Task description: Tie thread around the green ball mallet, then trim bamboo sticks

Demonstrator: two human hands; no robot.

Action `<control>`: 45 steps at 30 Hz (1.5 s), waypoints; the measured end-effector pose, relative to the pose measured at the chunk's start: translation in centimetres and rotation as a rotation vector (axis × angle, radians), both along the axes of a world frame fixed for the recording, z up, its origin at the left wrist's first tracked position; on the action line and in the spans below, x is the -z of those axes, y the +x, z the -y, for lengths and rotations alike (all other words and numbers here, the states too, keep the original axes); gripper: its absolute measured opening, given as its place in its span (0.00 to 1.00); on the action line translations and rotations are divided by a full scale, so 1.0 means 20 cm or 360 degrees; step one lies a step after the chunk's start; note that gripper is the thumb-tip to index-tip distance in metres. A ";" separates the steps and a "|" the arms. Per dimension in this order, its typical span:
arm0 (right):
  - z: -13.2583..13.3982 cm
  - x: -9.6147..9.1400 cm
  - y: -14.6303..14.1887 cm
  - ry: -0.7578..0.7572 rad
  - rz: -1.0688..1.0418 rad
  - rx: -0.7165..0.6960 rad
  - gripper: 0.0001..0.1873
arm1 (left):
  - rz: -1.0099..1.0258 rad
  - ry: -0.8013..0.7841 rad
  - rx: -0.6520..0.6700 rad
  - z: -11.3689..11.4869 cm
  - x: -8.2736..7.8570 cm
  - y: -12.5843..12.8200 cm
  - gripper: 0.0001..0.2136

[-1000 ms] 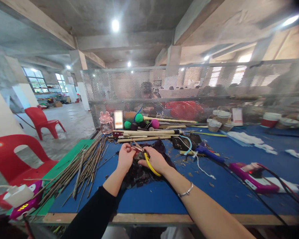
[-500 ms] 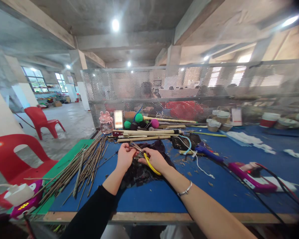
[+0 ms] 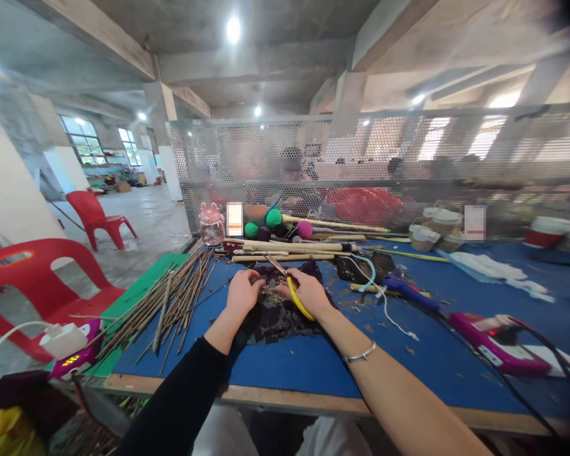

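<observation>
In the head view, my right hand (image 3: pixel 311 293) is closed around yellow-handled scissors (image 3: pixel 298 303), whose metal blades point forward and left. My left hand (image 3: pixel 244 296) is to the left of them, fingers curled in with thumb and fingertips close together; whatever they may hold is too small to make out. Beneath both hands spreads a crumpled dark cloth (image 3: pixel 270 324), covered with small brown plant scraps (image 3: pixel 274 292). Left of my left hand lies a loose bundle of thin brown sticks (image 3: pixel 183 297).
Behind the cloth lie pale thick sticks (image 3: pixel 285 257) and green, black and pink yarn balls (image 3: pixel 304 229). A purple power strip (image 3: pixel 496 347) and cords occupy the right of the blue table (image 3: pixel 308 373). A pink bottle (image 3: pixel 211 227) stands before the perforated metal screen (image 3: pixel 356 142).
My left hand has drawn back slightly from the scissor blades, uncovering scraps on the cloth. The scissors stay in my right hand. The whole view has shifted a little.
</observation>
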State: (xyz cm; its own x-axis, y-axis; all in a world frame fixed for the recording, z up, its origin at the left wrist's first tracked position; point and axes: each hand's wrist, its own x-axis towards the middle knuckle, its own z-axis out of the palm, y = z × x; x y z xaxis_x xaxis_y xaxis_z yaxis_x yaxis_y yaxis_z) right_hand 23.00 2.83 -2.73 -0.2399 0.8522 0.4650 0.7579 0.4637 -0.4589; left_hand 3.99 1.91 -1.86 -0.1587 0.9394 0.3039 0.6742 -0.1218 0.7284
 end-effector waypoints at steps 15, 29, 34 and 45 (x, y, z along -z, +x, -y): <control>-0.01 -0.01 0.00 0.0002 -0.0107 0.0002 0.21 | -0.0475 -0.0287 -0.0349 0.11 -0.08 -0.54 0.03; 0.03 -0.07 -0.04 -0.0346 -0.1089 -0.0235 0.21 | 0.1783 -0.0441 0.0426 0.03 -0.25 -0.02 0.04; 0.07 -0.11 -0.08 -0.1034 -0.1793 -0.0623 0.20 | 0.1797 -0.0433 0.0494 -0.08 -0.17 0.17 0.08; 0.07 -0.12 -0.05 -0.1407 -0.2107 -0.0697 0.19 | 0.1534 -0.0323 0.0408 -0.12 -0.09 0.03 0.06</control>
